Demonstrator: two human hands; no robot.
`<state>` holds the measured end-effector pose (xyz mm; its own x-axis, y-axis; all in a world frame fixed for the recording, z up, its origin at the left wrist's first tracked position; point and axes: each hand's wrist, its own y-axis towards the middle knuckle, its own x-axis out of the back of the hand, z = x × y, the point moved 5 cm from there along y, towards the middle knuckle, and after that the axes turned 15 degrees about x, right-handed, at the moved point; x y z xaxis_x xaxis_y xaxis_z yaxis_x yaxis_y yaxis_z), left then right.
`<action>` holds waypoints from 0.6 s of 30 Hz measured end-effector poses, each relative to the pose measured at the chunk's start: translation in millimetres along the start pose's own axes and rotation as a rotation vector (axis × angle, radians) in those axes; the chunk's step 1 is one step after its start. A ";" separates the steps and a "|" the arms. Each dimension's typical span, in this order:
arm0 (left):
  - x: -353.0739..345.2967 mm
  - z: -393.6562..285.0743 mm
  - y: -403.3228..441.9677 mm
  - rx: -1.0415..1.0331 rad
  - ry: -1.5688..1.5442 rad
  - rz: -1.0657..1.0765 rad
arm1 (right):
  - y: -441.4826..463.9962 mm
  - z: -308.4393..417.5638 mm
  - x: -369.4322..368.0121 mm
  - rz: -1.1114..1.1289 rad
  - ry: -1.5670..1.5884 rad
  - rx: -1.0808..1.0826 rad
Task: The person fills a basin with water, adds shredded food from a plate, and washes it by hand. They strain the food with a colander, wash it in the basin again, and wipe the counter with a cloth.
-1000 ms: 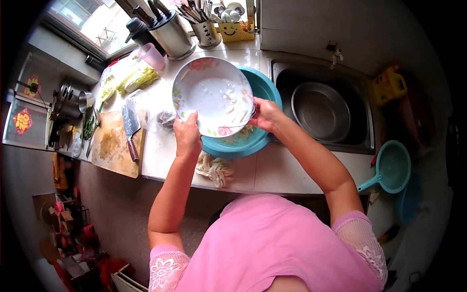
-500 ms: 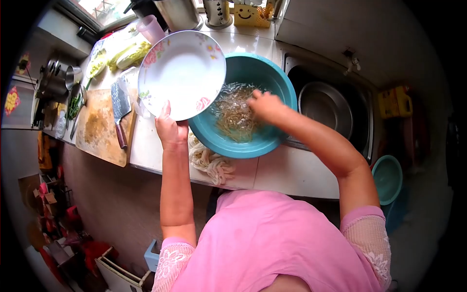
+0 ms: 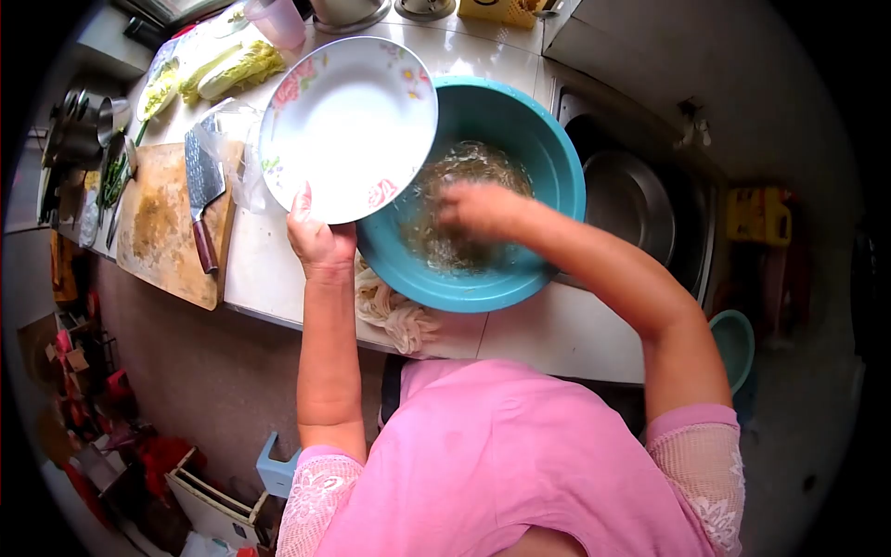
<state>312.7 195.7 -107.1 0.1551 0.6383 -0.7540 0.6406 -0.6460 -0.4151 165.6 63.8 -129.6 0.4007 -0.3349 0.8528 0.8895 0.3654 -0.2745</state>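
Note:
A white plate with a floral rim [image 3: 348,125] is gripped at its lower edge by my left hand [image 3: 321,239], thumb on the upper face. It is held tilted over the left edge of a teal basin [image 3: 557,158]. Inside the basin, thin pale shreds [image 3: 436,232] lie in rippling water. My right hand [image 3: 473,212] is over the shreds, smeared by motion, so its fingers cannot be made out. Below the basin a crumpled off-white cloth [image 3: 394,314] rests at the counter's front edge.
A cleaver [image 3: 204,190] lies on a wooden cutting board [image 3: 153,218] at the left. Behind it are pale green cabbages [image 3: 237,70] and a pink cup [image 3: 277,20]. On the right, a metal bowl [image 3: 631,204] sits in the sink [image 3: 705,251].
My right hand has let go of the plate and moved down into the basin, where the water is now stirred. My left hand has carried the plate left, off the basin's middle.

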 end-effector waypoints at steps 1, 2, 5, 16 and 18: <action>2.5 -1.2 -1.1 -0.009 0.001 -0.023 | 0.5 -13.6 13.0 -0.060 -0.016 -0.106; 5.1 -2.3 -0.9 -0.025 0.024 -0.015 | -5.6 -36.3 7.8 -0.154 -0.078 -0.299; 1.2 -3.9 -7.1 -0.065 -0.009 -0.095 | -26.3 -9.7 -14.5 -0.051 -0.100 -0.415; 19.3 -0.5 -7.7 -0.375 0.342 -0.259 | -23.2 -24.1 31.8 -0.271 -0.151 -0.330; 17.2 -1.0 -9.3 -0.427 0.485 -0.334 | -19.9 -29.3 9.1 -0.137 -0.167 -0.392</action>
<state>310.2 213.1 -115.6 0.1524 0.9506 -0.2705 0.9345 -0.2277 -0.2737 158.0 28.0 -129.4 0.2606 -0.2010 0.9443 0.9610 -0.0402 -0.2738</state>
